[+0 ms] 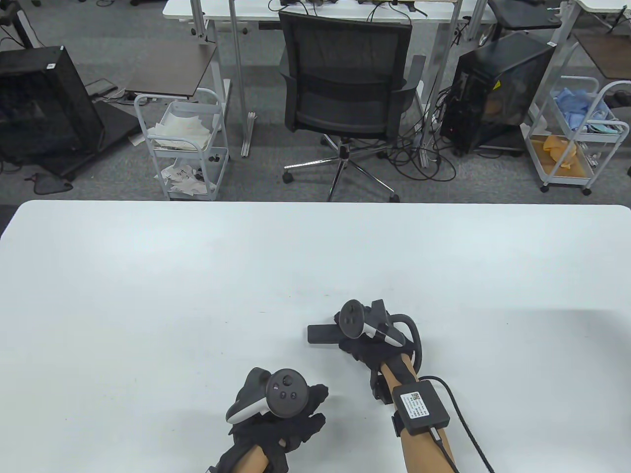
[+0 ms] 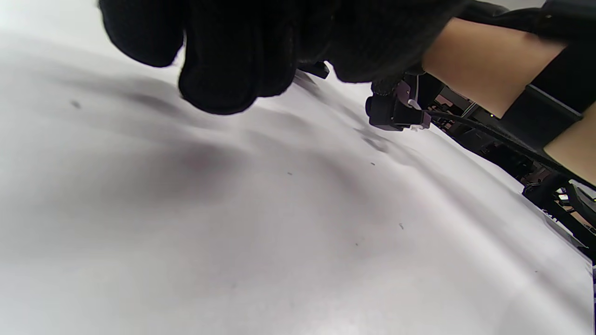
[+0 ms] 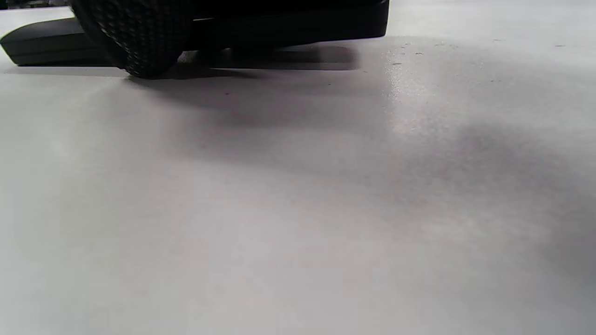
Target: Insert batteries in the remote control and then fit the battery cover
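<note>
A black remote control (image 1: 321, 334) lies flat on the white table (image 1: 197, 295). My right hand (image 1: 351, 341) lies over its right end and grips it. In the right wrist view the remote (image 3: 288, 23) runs along the top edge, with a gloved finger (image 3: 135, 42) against its near side, touching the table. My left hand (image 1: 315, 409) hovers nearer the front edge, left of the right forearm, fingers loosely curled with nothing seen in them. Its fingers (image 2: 223, 60) hang in the left wrist view, where a corner of the remote (image 2: 314, 69) shows. No batteries or cover are visible.
Beyond the table's far edge stand an office chair (image 1: 345, 98), two white wire carts (image 1: 185, 148) and a black computer case (image 1: 493, 93). A cable runs from the sensor box (image 1: 420, 404) on my right forearm.
</note>
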Demonstrator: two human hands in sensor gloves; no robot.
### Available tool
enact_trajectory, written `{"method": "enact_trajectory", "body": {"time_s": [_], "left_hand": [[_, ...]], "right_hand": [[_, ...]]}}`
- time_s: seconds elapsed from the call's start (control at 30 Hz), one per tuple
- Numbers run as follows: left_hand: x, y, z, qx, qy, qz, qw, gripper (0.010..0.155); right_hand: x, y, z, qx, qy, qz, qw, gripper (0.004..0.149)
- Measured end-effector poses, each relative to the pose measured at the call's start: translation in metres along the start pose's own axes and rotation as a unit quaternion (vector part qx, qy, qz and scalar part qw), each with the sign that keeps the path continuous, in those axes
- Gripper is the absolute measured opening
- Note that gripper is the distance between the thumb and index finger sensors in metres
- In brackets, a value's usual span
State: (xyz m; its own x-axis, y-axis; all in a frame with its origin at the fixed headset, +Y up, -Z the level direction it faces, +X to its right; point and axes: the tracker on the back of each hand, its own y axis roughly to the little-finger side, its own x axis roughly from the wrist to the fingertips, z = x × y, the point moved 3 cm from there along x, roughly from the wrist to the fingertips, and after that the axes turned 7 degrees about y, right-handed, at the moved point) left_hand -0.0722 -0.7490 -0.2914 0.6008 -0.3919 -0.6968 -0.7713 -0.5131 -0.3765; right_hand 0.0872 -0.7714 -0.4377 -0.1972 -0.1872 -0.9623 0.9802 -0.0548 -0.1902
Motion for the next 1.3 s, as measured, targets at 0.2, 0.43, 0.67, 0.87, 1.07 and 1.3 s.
{"method": "enact_trajectory", "body": {"time_s": [0.2,0.43,0.67,0.87,1.07,1.3], "left_hand": [[0.000,0.004,0.000,-0.014,0.003,-0.001,1.000,0.061],[0.000,0.013,0.002,-0.027,-0.002,0.004,1.000,0.060],[-0.003,0.016,0.007,-0.031,-0.028,-0.005,0.999,0.059],[-0.008,0.019,0.013,-0.041,-0.063,-0.019,0.997,0.058],[-0.013,0.024,0.018,-0.068,-0.093,-0.038,0.993,0.056],[-0.010,0.024,0.016,-0.066,-0.078,-0.034,0.994,0.056]], "right_hand": [[-0.004,0.004,0.002,0.025,0.003,-0.003,1.000,0.066],[-0.047,0.018,-0.031,0.125,0.078,-0.056,0.987,0.069],[-0.117,0.036,-0.044,0.211,0.088,-0.082,0.970,0.070],[-0.149,0.035,-0.029,0.262,0.102,-0.107,0.954,0.068],[-0.157,0.013,-0.023,0.151,0.112,-0.131,0.973,0.066],[-0.150,0.015,-0.015,0.173,0.085,-0.126,0.973,0.065]]}}
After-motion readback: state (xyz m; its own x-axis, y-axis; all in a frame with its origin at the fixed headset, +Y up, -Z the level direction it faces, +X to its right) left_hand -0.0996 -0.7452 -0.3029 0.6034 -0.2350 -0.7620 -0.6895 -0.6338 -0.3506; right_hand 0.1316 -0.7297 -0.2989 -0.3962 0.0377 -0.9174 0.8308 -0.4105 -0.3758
